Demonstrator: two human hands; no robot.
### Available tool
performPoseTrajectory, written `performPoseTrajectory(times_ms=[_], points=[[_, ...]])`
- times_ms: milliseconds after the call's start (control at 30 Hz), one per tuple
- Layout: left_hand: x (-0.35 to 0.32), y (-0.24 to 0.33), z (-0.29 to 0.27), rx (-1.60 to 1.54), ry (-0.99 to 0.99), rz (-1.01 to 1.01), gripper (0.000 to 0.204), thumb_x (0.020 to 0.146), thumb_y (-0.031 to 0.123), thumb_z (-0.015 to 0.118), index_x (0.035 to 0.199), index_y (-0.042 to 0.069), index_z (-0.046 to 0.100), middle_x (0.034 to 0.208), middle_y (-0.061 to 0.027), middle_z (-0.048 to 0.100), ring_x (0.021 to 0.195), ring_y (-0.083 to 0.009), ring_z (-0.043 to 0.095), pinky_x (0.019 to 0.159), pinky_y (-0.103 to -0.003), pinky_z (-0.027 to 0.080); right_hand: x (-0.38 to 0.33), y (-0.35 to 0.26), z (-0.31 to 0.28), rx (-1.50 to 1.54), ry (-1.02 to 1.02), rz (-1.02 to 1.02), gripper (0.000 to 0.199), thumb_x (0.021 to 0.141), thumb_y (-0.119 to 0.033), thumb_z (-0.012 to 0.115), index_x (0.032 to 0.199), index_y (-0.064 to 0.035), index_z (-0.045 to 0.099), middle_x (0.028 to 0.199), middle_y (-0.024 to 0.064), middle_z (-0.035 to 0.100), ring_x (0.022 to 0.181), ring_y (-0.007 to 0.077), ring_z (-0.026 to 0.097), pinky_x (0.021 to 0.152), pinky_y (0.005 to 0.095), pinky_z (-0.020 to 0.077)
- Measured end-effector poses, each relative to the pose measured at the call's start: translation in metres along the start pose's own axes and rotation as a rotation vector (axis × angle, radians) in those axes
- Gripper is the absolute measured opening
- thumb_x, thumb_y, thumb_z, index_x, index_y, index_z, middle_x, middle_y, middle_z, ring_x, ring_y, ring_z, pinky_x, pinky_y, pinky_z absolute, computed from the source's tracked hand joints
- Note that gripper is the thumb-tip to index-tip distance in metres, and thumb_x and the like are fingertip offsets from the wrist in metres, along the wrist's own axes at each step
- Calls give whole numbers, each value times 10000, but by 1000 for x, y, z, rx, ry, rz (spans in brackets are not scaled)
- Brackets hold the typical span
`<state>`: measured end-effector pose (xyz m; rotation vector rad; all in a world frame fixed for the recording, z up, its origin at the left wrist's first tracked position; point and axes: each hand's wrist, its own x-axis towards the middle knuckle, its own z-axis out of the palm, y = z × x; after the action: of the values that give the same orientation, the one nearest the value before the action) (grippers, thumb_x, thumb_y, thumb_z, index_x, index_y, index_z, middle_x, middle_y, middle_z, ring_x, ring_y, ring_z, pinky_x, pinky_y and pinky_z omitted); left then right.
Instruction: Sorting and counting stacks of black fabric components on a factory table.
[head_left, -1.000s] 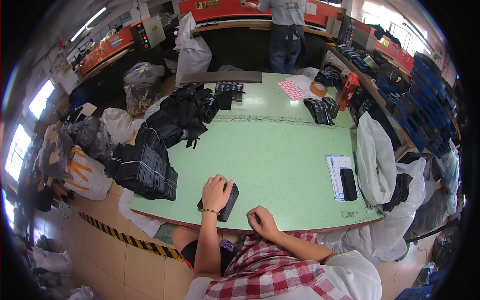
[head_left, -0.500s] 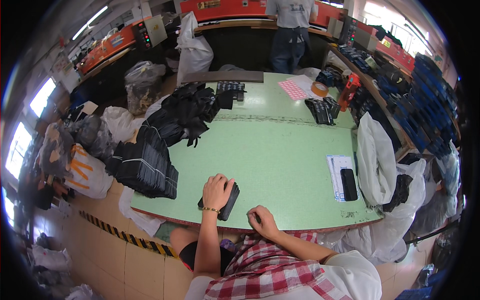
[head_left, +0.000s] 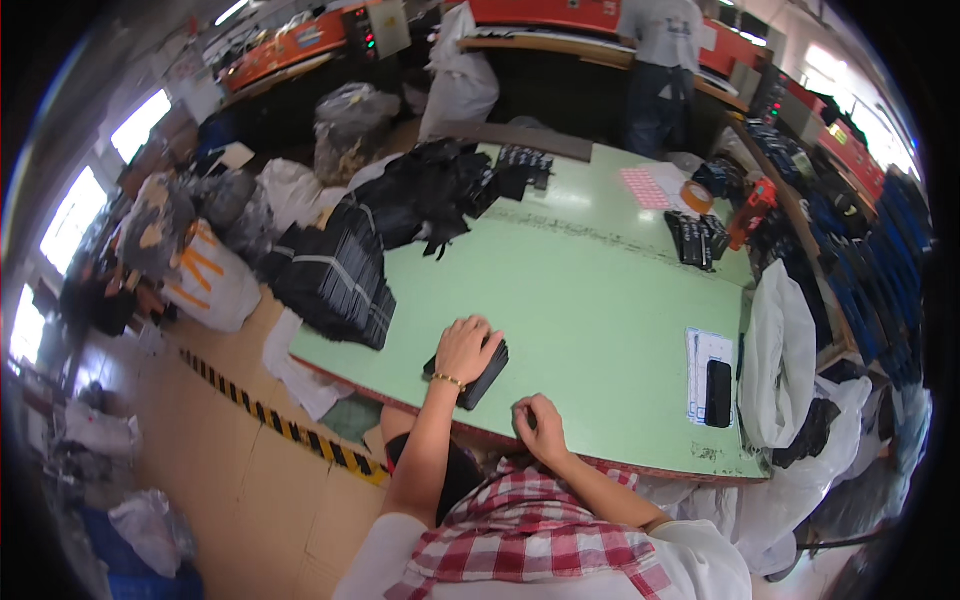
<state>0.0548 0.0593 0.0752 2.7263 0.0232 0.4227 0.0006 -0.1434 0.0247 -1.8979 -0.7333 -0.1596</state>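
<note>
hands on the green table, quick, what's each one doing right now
Left hand: resting palm-down on the small black stack, fingers spread over it.
Right hand: loosely curled on the table edge, holding nothing visible.

Hidden and cut-off parts
Your left hand (head_left: 467, 347) covers most of the black stack (head_left: 478, 368); item count unreadable. The standing person (head_left: 658, 70) is cut off at the top edge. Sheet (head_left: 706, 372) print too small.

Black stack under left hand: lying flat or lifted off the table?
Flat. The black stack lies on the green table near its front edge, the left hand resting on top.
</note>
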Motion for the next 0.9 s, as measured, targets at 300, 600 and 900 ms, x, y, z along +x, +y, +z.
performPoseTrajectory(times_ms=[300,600,900], points=[[18,-9,-1,-29,-62,-32,488,867,209,448,1345,145,366,1353,-116,416,1277,-295,372,1063,-586,227,16,1,-2,-7,36,8,100,784,-13,592,877,-19,557,755,130,519,691,286,519,635,371,412],[19,-8,-45,-208,-125,-91,678,856,372,538,1437,177,248,1437,-133,331,1329,-315,315,1101,-565,118,6,3,-1,10,51,64,104,784,-8,594,882,-18,562,756,120,524,689,271,522,640,363,417],[-22,25,-56,248,-465,-352,1277,551,554,784,1486,239,-27,1204,-299,440,1131,-465,454,905,-692,324,7,2,-1,34,51,64,117,779,6,598,887,-17,559,757,114,525,685,259,526,636,356,420]])
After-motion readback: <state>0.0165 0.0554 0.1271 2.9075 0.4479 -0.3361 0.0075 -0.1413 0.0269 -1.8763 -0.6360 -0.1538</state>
